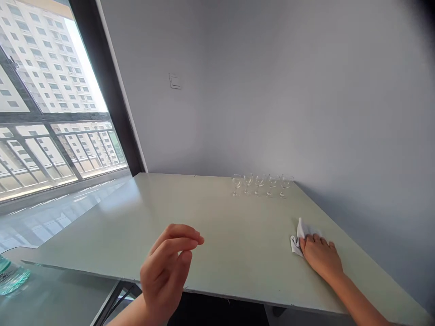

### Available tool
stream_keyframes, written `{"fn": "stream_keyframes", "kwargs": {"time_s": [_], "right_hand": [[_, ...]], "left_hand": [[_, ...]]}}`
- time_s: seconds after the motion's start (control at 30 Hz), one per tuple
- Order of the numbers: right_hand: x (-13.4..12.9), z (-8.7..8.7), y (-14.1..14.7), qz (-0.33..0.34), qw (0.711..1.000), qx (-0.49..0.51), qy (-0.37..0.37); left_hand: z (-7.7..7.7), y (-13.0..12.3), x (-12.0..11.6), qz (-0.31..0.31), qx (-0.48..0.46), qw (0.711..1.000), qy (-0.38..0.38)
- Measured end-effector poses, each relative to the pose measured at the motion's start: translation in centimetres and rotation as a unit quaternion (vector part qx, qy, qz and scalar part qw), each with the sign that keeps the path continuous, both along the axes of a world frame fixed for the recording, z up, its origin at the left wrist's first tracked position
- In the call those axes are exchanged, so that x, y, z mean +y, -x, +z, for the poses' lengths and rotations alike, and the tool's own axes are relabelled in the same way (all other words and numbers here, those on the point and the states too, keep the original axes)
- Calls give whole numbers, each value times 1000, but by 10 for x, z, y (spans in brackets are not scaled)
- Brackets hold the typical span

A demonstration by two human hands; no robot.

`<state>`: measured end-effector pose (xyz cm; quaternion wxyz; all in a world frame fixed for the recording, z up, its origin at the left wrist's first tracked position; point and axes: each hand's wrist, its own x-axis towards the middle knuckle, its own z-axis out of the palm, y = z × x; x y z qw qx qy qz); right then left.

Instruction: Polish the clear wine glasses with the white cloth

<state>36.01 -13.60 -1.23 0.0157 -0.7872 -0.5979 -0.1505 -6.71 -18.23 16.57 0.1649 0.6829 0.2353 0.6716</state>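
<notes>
At the right side of the white table [220, 244], my right hand [321, 256] presses down on a crumpled white cloth [302, 228], its fingers bunched over it. Part of the cloth lies hidden under the fingers. My left hand [166, 267] is raised above the table's front edge, nothing in it. Its fingers are loosely bent, with the thumb a little below the index finger. Near the far right corner several clear stemmed glasses stand upright in a row, from the leftmost glass [237, 182] to the rightmost glass [286, 182]. Neither hand touches them.
A grey wall [322, 113] runs along the table's right and back. At lower left, a greenish glass vessel [13, 276] sits on a lower glass-like surface [61, 290]. A large window [50, 113] fills the left, and a light switch [175, 81] is on the wall.
</notes>
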Motion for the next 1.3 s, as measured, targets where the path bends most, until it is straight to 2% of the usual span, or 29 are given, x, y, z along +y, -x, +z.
{"fn": "stream_keyframes", "kwargs": {"time_s": [0.03, 0.1, 0.17, 0.23, 0.33, 0.43, 0.53, 0.63, 0.77, 0.87, 0.97, 1.07, 1.17, 1.3], "right_hand": [[-7, -7, 6, 15, 1000, -22, -8], [-16, -18, 24, 50, 998, -31, -25], [-18, -25, 52, 102, 995, -7, -23], [-13, -25, 86, 191, 981, 37, -4], [7, -15, 140, 347, 933, 90, 19], [41, -2, 181, 445, 886, 121, 37], [79, 7, 205, 466, 875, 130, 28], [105, 8, 215, 464, 877, 126, -3], [115, 4, 219, 464, 874, 136, -36], [116, -1, 217, 464, 873, 137, -52], [121, -10, 212, 481, 868, 111, -50], [129, -20, 206, 499, 861, 86, -42], [134, -28, 202, 498, 862, 91, -38], [136, -32, 202, 498, 860, 107, -30]], "left_hand": [[-10, -3, 10, -22, 12, 998, 54], [-33, -7, 33, -29, 27, 985, 170], [-54, -14, 63, -27, 70, 955, 288], [-70, -24, 101, -39, 111, 920, 374], [-91, -51, 165, -46, 154, 889, 430], [-108, -87, 223, 0, 220, 867, 448], [-123, -126, 266, 2, 220, 854, 471], [-137, -160, 292, -1, 212, 838, 503], [-156, -193, 310, 4, 197, 838, 509], [-167, -201, 318, 12, 197, 844, 500], [-174, -187, 325, 28, 199, 847, 492], [-176, -149, 336, 57, 199, 850, 484], [-175, -92, 349, 100, 194, 849, 482], [-168, -4, 366, 169, 177, 837, 489]]}}
